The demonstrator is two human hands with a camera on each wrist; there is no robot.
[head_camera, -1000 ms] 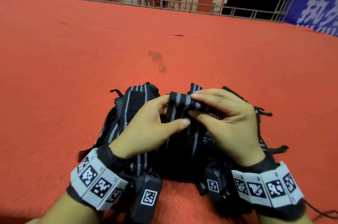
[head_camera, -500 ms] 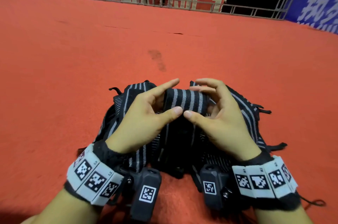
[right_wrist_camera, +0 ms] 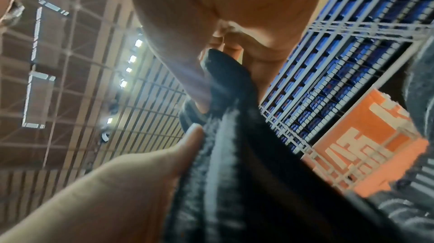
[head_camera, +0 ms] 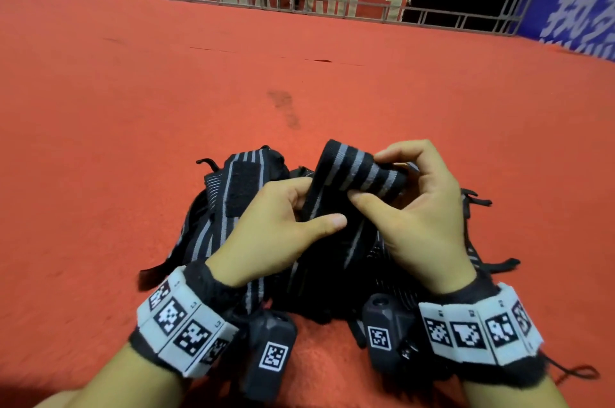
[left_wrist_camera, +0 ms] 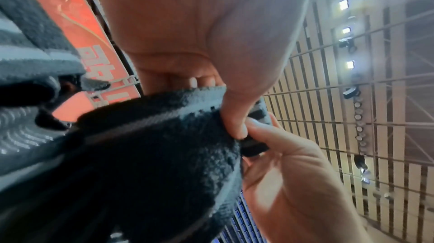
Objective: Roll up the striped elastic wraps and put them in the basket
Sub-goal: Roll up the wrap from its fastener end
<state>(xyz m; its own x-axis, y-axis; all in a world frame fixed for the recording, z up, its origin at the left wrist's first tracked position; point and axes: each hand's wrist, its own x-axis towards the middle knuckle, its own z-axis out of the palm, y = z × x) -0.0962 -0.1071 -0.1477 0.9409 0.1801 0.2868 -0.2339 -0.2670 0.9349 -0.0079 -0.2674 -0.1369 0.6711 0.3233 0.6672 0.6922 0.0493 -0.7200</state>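
Note:
A black elastic wrap with grey stripes (head_camera: 359, 171) is held up between both hands above a pile of similar wraps (head_camera: 233, 201) on the red carpet. My right hand (head_camera: 372, 178) pinches the wrap's partly rolled end, fingers curled over the top and thumb beneath. My left hand (head_camera: 319, 207) grips the strap just below, thumb in front and fingers hidden behind. In the left wrist view my left thumb (left_wrist_camera: 234, 117) presses the wrap (left_wrist_camera: 152, 144) next to the right hand (left_wrist_camera: 293, 182). The right wrist view shows the striped wrap (right_wrist_camera: 234, 163) close up. No basket is in view.
The red carpet (head_camera: 166, 124) stretches away on all sides, with a dark stain (head_camera: 283, 108) ahead of the pile. A metal railing (head_camera: 299, 4) and red and blue banners close off the far edge. Loose black strap ends (head_camera: 499, 262) stick out at the pile's right.
The rolled end has turned from level to slanting, its left edge raised. My right hand has curled tighter over its right end, and my left hand has slid lower on the strap.

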